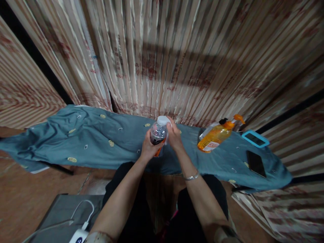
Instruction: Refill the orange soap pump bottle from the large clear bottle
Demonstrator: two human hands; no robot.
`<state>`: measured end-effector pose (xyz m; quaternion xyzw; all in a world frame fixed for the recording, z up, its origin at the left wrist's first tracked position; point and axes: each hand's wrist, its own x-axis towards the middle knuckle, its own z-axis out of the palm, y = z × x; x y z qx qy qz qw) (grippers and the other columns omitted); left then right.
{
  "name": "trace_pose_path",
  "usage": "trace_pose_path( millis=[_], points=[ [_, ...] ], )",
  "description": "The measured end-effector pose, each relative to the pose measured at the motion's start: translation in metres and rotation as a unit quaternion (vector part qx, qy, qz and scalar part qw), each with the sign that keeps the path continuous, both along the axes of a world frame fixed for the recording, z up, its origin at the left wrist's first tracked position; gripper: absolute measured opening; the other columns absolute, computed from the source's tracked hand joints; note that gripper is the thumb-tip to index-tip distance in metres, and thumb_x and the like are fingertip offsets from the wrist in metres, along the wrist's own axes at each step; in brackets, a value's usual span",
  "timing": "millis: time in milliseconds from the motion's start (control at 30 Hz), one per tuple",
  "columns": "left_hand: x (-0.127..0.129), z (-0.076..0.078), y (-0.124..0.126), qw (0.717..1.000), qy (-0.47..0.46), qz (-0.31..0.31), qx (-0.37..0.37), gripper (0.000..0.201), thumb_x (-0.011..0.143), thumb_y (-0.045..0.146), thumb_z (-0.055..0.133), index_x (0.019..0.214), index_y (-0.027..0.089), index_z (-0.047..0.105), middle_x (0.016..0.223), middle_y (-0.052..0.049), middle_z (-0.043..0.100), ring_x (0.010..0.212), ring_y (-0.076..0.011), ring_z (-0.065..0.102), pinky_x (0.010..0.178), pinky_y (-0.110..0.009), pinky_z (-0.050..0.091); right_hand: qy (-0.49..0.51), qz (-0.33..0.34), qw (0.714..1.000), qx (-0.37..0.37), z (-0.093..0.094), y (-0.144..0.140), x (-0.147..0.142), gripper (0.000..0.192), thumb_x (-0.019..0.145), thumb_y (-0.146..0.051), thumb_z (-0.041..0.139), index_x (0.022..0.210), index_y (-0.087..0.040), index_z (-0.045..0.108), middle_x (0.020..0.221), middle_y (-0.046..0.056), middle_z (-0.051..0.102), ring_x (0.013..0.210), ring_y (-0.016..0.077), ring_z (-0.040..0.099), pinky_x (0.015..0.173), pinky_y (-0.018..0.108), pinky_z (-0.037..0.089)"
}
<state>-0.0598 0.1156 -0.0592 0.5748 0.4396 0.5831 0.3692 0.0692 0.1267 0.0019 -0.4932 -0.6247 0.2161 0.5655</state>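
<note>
A clear plastic bottle [158, 133] with a white cap [163, 120] and a dark and orange label stands upright in front of me, over the cloth-covered table. My left hand [149, 146] is wrapped around its lower side. On the other side, my right hand [174, 135] is closed beside the cap and shoulder of the bottle. Between its fingers and the bottle shows a thin white tissue-like piece [166, 137], partly hidden by the fingers. Whether the right fingertips touch the cap I cannot tell.
Right of my hands, an orange spray bottle [215, 136] lies tilted against a clear bottle with a black top [210, 128]. Farther right are a blue-framed device [255, 138] and a dark phone [255, 163]. A patterned teal cloth [96, 141] covers the narrow table; curtains hang behind.
</note>
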Motion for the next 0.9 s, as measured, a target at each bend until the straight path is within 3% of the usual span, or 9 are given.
trace_pose_path(
  millis=[167, 233, 333, 400, 500, 633, 767, 900],
  points=[
    [-0.005, 0.006, 0.0, 1.0, -0.021, -0.017, -0.015, 0.081, 0.065, 0.028, 0.081, 0.137, 0.016, 0.048, 0.132, -0.015, 0.064, 0.122, -0.0307, 0.063, 0.109, -0.047, 0.049, -0.163, -0.012, 0.984, 0.068, -0.015, -0.045, -0.017, 0.057, 0.106, -0.04, 0.03, 0.159, -0.018, 0.03, 0.166, 0.016, 0.03, 0.157, 0.0294, 0.022, 0.124, 0.059, 0.025],
    [-0.005, 0.004, 0.001, 1.0, 0.0, -0.002, -0.005, 0.077, 0.068, 0.025, 0.077, 0.138, 0.014, 0.047, 0.135, -0.017, 0.062, 0.124, -0.0316, 0.062, 0.111, -0.049, 0.047, -0.244, 0.013, 0.966, 0.078, -0.011, -0.055, -0.016, 0.053, 0.105, -0.031, 0.03, 0.157, -0.02, 0.037, 0.165, 0.014, 0.035, 0.158, 0.0262, 0.019, 0.127, 0.057, 0.021],
    [0.0, 0.001, 0.003, 0.999, 0.041, 0.02, 0.017, 0.074, 0.069, 0.022, 0.075, 0.137, 0.013, 0.048, 0.14, -0.019, 0.059, 0.129, -0.0332, 0.059, 0.114, -0.05, 0.045, -0.352, 0.054, 0.932, 0.073, 0.012, -0.057, -0.011, 0.049, 0.103, -0.02, 0.036, 0.151, -0.022, 0.046, 0.16, 0.011, 0.044, 0.156, 0.0251, 0.025, 0.128, 0.057, 0.015],
    [0.004, -0.001, 0.003, 0.998, 0.059, 0.015, 0.032, 0.074, 0.067, 0.021, 0.076, 0.135, 0.014, 0.049, 0.139, -0.019, 0.059, 0.13, -0.0337, 0.058, 0.113, -0.05, 0.046, -0.4, 0.077, 0.911, 0.055, 0.035, -0.048, -0.007, 0.046, 0.102, -0.019, 0.043, 0.147, -0.019, 0.049, 0.159, 0.014, 0.045, 0.153, 0.0269, 0.03, 0.127, 0.058, 0.016],
    [0.01, -0.002, 0.001, 0.995, 0.087, 0.003, 0.049, 0.073, 0.064, 0.024, 0.082, 0.13, 0.017, 0.052, 0.13, -0.015, 0.063, 0.122, -0.0319, 0.063, 0.107, -0.049, 0.052, -0.439, 0.116, 0.891, -0.003, 0.064, -0.021, -0.003, 0.039, 0.098, -0.034, 0.059, 0.134, -0.017, 0.059, 0.146, 0.012, 0.055, 0.14, 0.0299, 0.048, 0.117, 0.06, 0.036],
    [0.012, 0.003, -0.008, 0.989, 0.126, -0.014, 0.069, 0.076, 0.063, 0.029, 0.088, 0.129, 0.019, 0.052, 0.124, -0.012, 0.065, 0.116, -0.0293, 0.065, 0.102, -0.046, 0.054, -0.438, 0.192, 0.87, -0.118, 0.087, 0.036, -0.001, 0.039, 0.095, -0.042, 0.065, 0.125, -0.017, 0.063, 0.129, 0.01, 0.064, 0.114, 0.0236, 0.064, 0.098, 0.047, 0.054],
    [0.008, 0.008, -0.012, 0.987, 0.138, -0.031, 0.075, 0.081, 0.064, 0.03, 0.09, 0.135, 0.021, 0.049, 0.13, -0.012, 0.063, 0.12, -0.0293, 0.064, 0.105, -0.047, 0.053, -0.363, 0.262, 0.865, -0.225, 0.093, 0.084, 0.01, 0.039, 0.095, -0.043, 0.065, 0.124, -0.017, 0.063, 0.126, 0.008, 0.064, 0.107, 0.0236, 0.065, 0.09, 0.042, 0.058],
    [0.003, 0.009, -0.012, 0.989, 0.132, -0.027, 0.063, 0.083, 0.064, 0.032, 0.09, 0.135, 0.022, 0.049, 0.129, -0.012, 0.064, 0.121, -0.029, 0.064, 0.105, -0.046, 0.052, -0.243, 0.3, 0.872, -0.301, 0.079, 0.091, 0.032, 0.039, 0.095, -0.043, 0.064, 0.124, -0.017, 0.063, 0.123, 0.008, 0.065, 0.104, 0.0215, 0.066, 0.087, 0.041, 0.059]
  ],
)
